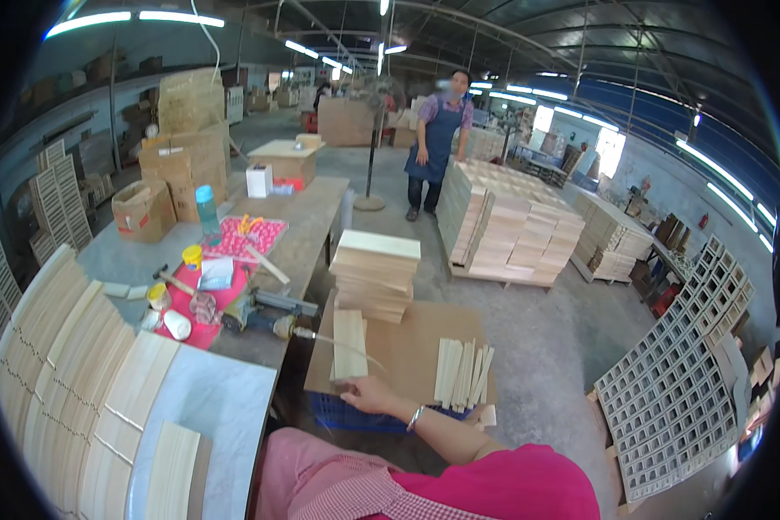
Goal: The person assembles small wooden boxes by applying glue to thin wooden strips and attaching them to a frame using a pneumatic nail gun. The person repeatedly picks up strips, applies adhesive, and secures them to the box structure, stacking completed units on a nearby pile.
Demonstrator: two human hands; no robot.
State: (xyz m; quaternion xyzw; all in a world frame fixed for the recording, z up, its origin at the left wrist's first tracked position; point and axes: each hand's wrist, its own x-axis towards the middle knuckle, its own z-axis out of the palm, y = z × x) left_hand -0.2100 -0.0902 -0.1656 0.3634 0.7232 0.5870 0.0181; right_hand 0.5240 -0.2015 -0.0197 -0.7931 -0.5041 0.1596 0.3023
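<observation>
My right hand (370,394), with a bracelet at its wrist, reaches in from the lower right. Its fingers close on the near end of a small stack of pale wooden slats (349,338). Those slats lie on a brown cardboard sheet (416,325) above a blue plastic crate (355,414). Just behind them rises a taller pile of wider wooden boards (374,269). To the right, several thin wooden strips (461,373) are spread side by side. My left hand is not in view.
At left, a workbench (316,204) holds a power tool (256,312), a hammer (175,282), jars and a blue bottle (207,212). Bundled slats (78,373) curve beside it. Ahead stand a pallet of boards (511,221) and a person in an apron (443,139). Lattice panels (667,407) lean right.
</observation>
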